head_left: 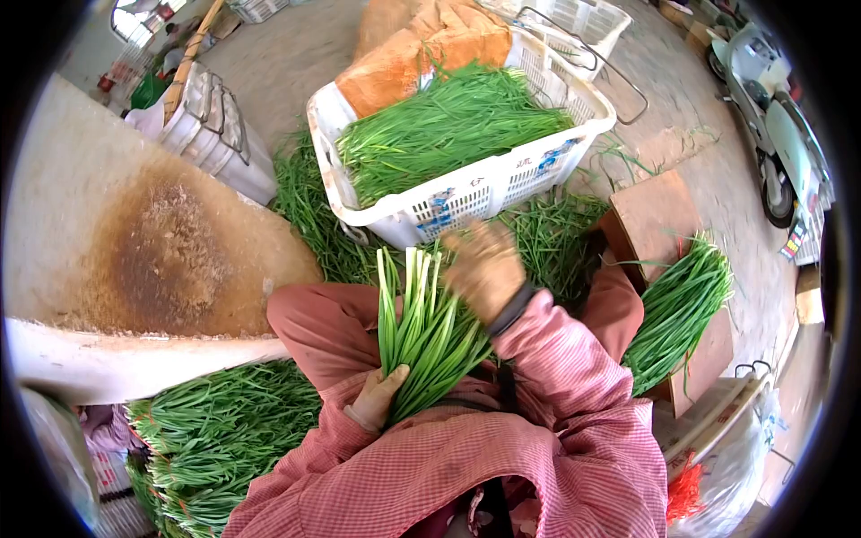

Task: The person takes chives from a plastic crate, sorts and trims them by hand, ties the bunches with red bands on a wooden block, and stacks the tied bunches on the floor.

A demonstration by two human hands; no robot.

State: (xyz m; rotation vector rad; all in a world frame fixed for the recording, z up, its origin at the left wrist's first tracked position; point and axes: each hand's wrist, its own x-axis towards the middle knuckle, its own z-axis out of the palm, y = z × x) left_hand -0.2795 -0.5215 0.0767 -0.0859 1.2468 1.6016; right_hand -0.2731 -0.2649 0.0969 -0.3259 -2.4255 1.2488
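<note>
My left hand (380, 394) is closed around the lower, leafy part of a bunch of garlic chives (432, 336) in front of my lap. The pale stalk ends point up and away from me. My right hand (487, 269) is beside the stalk ends on their right, blurred by motion. Its fingers are smeared, so whether it grips anything is unclear. Just beyond both hands stands a white plastic crate (466, 202), with many garlic chives (457, 125) laid in it and an orange sack (430, 49) over its far side.
Loose leaves (336, 229) litter the floor around the crate. A tied chive bundle (686, 314) rests on a wooden stand (655, 220) at right. Stacked bundles (233, 439) lie at lower left below a stained slab (170, 242). A scooter (776, 134) is parked at far right.
</note>
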